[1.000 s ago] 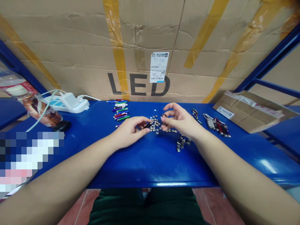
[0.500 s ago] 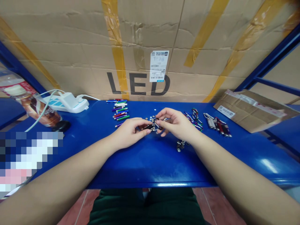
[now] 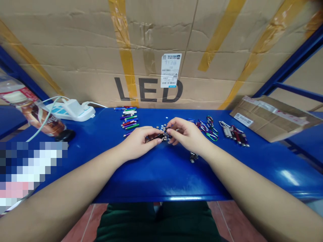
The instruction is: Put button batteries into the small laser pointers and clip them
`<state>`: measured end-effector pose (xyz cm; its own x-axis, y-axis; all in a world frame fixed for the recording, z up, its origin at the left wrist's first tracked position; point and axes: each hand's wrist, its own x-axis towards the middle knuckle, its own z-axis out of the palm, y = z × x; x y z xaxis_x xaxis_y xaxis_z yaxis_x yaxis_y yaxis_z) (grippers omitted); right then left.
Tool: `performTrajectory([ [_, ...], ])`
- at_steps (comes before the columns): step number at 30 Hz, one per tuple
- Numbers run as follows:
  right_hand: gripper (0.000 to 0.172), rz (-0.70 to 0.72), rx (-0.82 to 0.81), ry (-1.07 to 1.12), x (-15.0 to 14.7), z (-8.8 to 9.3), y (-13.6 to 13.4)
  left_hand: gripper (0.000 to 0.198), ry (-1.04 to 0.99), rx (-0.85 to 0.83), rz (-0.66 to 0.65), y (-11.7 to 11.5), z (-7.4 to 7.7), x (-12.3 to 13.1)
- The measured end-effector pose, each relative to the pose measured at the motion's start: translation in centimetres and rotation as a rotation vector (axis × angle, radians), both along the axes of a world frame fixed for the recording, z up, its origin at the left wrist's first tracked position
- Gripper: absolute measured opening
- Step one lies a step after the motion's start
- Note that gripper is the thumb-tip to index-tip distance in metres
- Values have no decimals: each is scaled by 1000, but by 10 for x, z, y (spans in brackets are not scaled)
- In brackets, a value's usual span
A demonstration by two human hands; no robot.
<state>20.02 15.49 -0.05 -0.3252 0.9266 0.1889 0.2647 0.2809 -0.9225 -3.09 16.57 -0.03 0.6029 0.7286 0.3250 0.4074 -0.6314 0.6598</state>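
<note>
Nearest me, my dark green trousers (image 3: 158,223) sit just below the front edge of the glossy blue metal table (image 3: 161,178). My left hand (image 3: 137,144) is closed, its thumb and fingers gripping a slim black metal mini flashlight (image 3: 157,136) that lies across towards my right. My right hand (image 3: 188,135) is curled in, with its fingertips (image 3: 169,130) drawn together at the far end of that flashlight, just over a loose pile of small silver button batteries (image 3: 163,129). I cannot tell whether they are pinching anything. Near my right wrist lies a small cluster of silver key chains (image 3: 193,157).

Farther out on my left, multicoloured aluminium mini flashlights (image 3: 129,117) lie side by side. On my right are colourful metal carabiners (image 3: 208,127), then a row of dark flashlights with silver clips (image 3: 234,136). Beyond them on the left are a white power strip (image 3: 70,111) and a clear plastic bottle (image 3: 32,114). A flattened brown cardboard parcel (image 3: 271,121) lies at the far right, and a large tan cardboard box printed LED (image 3: 148,90) stands behind the table.
</note>
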Motion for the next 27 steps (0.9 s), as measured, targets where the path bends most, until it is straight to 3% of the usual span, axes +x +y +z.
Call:
performTrajectory([
  [13,43,85,-146,203,-2,1,-1,29,-5,13,44,2,-1,-2],
  [27,48,91,-168,286,-6,-1,-2,27,-34,3,61,-2,2,-2],
])
